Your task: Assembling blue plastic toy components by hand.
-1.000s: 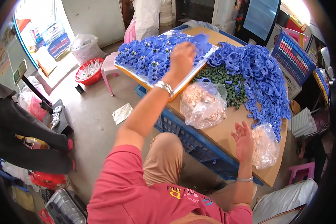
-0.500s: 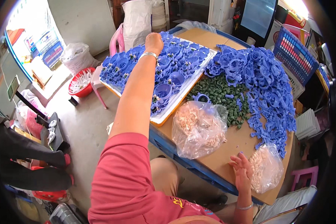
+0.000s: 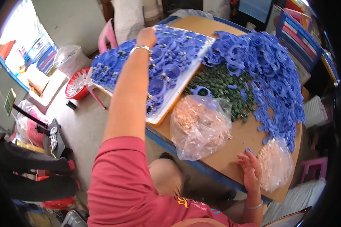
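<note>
Left hand [image 3: 146, 36] stretched far out over a flat white tray [image 3: 169, 109] heaped with glossy blue plastic rings [image 3: 166, 56], fingers curled down among them, grip impossible to tell. Right hand [image 3: 250, 169] resting spread on the bare brown tabletop [image 3: 242, 140], just beside a crinkled clear bag of pale pieces [image 3: 275, 163]. Between the arms, a fuller clear bag [image 3: 201, 126], a mound of small dark-green bits [image 3: 223, 85] and a loose blue drift [image 3: 271, 72].

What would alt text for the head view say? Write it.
A person in a red shirt stretches the left hand onto a white tray of blue plastic rings, while the right hand rests on the table edge beside a small clear bag of pale pieces.
</note>
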`<move>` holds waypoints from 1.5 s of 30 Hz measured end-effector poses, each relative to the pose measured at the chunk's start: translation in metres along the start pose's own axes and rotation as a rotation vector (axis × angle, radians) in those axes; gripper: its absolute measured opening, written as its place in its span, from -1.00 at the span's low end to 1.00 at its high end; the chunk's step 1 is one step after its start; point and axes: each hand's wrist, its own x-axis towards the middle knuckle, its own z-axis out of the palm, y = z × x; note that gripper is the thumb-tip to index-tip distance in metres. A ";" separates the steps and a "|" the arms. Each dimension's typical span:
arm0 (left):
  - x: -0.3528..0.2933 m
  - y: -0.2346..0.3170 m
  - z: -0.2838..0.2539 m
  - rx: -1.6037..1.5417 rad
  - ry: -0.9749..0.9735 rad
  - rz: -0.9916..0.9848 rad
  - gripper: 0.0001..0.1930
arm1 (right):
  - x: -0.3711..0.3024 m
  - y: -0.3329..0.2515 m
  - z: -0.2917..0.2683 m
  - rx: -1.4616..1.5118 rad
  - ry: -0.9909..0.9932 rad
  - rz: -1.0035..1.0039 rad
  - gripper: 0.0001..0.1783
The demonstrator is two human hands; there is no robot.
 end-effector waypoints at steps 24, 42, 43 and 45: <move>-0.373 0.264 -0.077 -1.618 -0.327 0.245 -0.85 | 0.007 -0.010 -0.007 -0.375 0.241 -0.142 -0.81; -0.351 0.255 -0.032 -1.401 -0.151 0.189 -0.87 | 0.077 -0.003 -0.004 -1.068 0.301 -0.416 -0.76; -0.351 0.258 -0.031 -1.396 -0.143 0.189 -0.87 | 0.092 0.002 -0.013 -1.172 0.273 -0.499 -0.76; -0.350 0.257 -0.035 -1.397 -0.080 0.221 -0.88 | 0.123 0.000 -0.015 -1.228 0.244 -0.450 -0.75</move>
